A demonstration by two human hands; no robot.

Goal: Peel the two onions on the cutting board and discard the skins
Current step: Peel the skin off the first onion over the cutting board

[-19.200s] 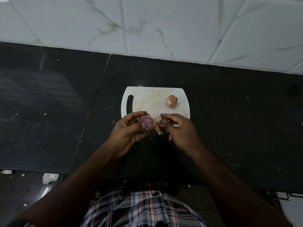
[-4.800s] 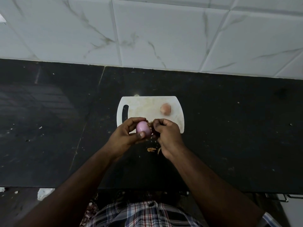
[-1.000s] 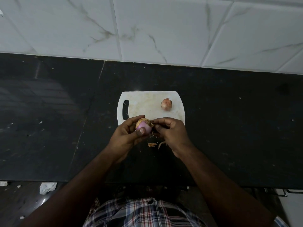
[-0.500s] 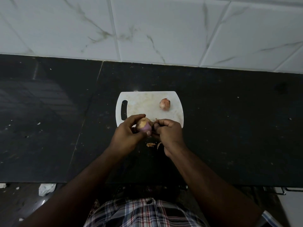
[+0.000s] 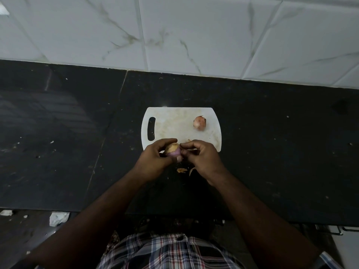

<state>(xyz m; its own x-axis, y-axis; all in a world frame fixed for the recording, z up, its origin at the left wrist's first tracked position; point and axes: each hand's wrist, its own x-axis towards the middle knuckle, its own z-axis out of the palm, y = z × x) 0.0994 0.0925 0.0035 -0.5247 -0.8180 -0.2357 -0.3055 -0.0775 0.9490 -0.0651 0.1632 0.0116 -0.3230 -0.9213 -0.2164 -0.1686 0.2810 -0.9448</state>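
Observation:
My left hand grips a small onion over the near edge of the white cutting board. The onion shows purple flesh below and brown skin on top. My right hand pinches at the onion's right side with curled fingers, and a bit of skin sticks up at its fingertips. A second onion with its papery skin on lies on the board's far right part. Loose skin pieces lie on the black counter just below my hands.
The black stone counter runs left and right, with white marble tiles behind it. Its near edge is close to my body. Crumpled paper scraps lie on the floor at lower left.
The onion has turned in my left hand, so more brown skin faces up than a second ago. My right hand stays against it, picking at the skin.

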